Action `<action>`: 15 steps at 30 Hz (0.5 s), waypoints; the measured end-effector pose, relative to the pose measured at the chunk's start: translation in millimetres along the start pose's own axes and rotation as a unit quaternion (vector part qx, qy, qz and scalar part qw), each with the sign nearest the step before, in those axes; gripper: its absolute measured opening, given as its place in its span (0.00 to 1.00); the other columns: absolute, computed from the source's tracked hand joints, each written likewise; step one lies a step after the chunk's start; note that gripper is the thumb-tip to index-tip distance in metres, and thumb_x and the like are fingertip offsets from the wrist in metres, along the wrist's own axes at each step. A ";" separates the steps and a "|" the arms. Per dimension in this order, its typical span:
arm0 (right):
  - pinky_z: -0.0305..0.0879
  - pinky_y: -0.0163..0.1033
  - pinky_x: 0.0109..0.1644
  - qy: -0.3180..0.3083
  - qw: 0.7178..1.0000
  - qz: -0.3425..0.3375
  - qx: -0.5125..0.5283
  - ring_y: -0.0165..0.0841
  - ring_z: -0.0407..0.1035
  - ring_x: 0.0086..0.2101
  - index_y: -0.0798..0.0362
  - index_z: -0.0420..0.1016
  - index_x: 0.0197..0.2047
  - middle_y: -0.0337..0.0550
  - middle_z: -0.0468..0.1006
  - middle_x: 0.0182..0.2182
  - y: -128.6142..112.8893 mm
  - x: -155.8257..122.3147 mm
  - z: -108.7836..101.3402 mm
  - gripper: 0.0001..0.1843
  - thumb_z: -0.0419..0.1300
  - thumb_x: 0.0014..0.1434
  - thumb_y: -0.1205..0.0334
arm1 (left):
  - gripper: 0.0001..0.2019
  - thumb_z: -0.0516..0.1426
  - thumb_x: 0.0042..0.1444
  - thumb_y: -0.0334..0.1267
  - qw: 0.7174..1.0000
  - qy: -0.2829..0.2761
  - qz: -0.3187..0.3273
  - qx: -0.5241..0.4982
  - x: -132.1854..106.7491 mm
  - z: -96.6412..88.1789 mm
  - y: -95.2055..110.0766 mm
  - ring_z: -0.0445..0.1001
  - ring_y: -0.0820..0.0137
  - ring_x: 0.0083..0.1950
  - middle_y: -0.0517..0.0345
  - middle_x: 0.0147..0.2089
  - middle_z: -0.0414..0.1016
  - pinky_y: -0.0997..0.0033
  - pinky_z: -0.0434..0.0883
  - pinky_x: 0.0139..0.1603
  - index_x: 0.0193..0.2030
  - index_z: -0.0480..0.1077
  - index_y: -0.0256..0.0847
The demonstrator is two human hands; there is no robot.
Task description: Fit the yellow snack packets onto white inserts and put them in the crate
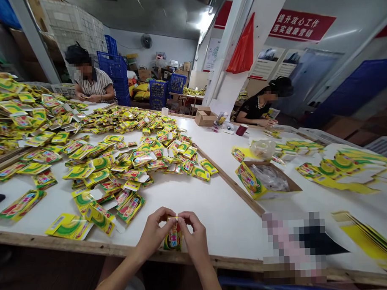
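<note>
Near the table's front edge, my left hand (157,231) and my right hand (192,230) pinch the top end of one small printed box (173,238) between thumbs and fingertips. It is yellow, green and red with bright lettering, and stands upright or nearly so between my hands. My fingers hide its upper end. To the left lie loose boxes of the same print, the nearest being a yellow box (69,226) and a box with red and green print (131,207). Some of these have white end flaps sticking out.
A large heap of boxes (4,109) covers the left side. A wooden strip (229,179) divides the white table. Right of it stand an open display carton (271,180) with clear plastic inside and a stack of flat yellow cardboard (371,238). Two people sit across the table.
</note>
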State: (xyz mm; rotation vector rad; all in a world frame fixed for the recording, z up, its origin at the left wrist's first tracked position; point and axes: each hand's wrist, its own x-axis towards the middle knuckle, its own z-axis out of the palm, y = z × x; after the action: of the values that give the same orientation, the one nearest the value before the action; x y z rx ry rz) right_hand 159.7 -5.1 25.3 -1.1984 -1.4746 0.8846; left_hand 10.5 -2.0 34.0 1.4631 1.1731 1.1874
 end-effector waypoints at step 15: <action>0.68 0.36 0.38 -0.020 0.997 0.059 0.034 0.35 0.72 0.33 0.54 0.76 0.35 0.43 0.79 0.30 2.8 1.8 -0.7 0.10 0.59 0.59 0.56 | 0.10 0.59 0.56 0.42 0.996 -0.002 -0.040 -0.084 -2.2 2.3 -18.2 0.75 0.66 0.38 0.54 0.36 0.77 0.70 0.71 0.40 0.39 0.75 0.38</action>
State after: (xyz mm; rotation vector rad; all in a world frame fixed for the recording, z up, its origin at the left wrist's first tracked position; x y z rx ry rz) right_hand 161.1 -2.7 23.2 -1.2330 -1.4052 1.0354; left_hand 10.2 -1.4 15.5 1.2800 1.0906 1.1977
